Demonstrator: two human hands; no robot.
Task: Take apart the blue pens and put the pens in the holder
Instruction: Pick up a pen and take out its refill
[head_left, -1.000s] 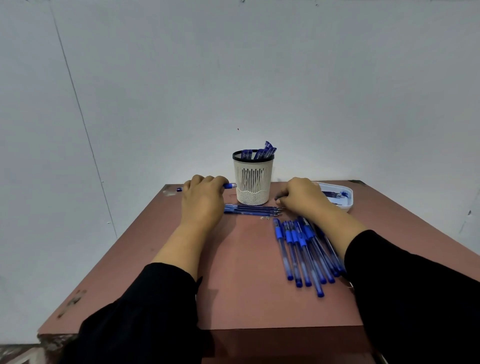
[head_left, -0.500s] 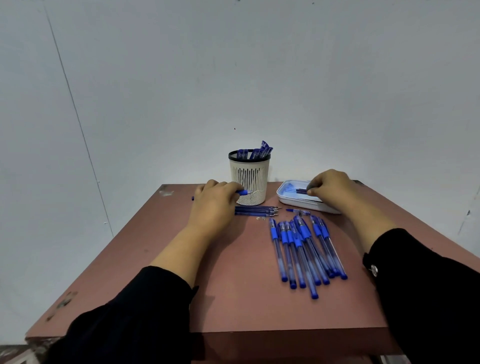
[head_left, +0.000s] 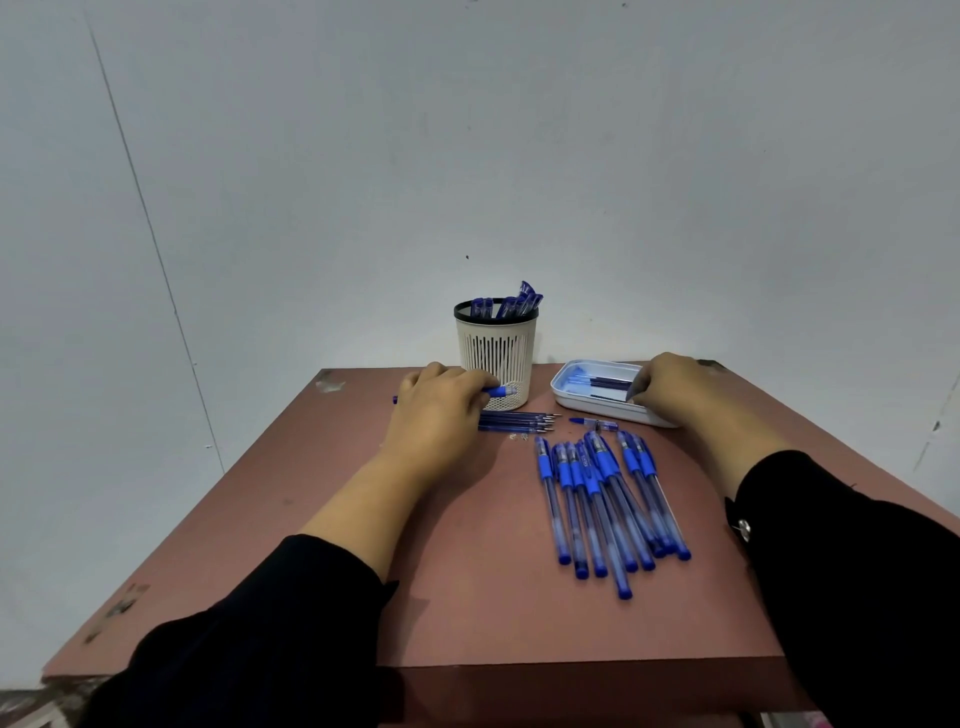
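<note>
Fingers: left hand (head_left: 441, 410) grips pen (head_left: 496, 391) beside holder (head_left: 496, 353) | right hand (head_left: 680, 389) curled over tray (head_left: 597, 408) rim, grip unclear

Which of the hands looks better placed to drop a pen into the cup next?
Probably the left hand: it already grips a blue pen right beside the white holder. The right hand is busy at the white tray, further from the holder.

Both forearms are stretched forward in dark sleeves. The left hand (head_left: 441, 410) is curled, knuckles up, just left of the holder (head_left: 496, 358), with a pen barrel (head_left: 498, 391) kept in its grip. The right hand (head_left: 675, 387) is curled well right of the holder, fingertips (head_left: 636, 389) pointed down.
</note>
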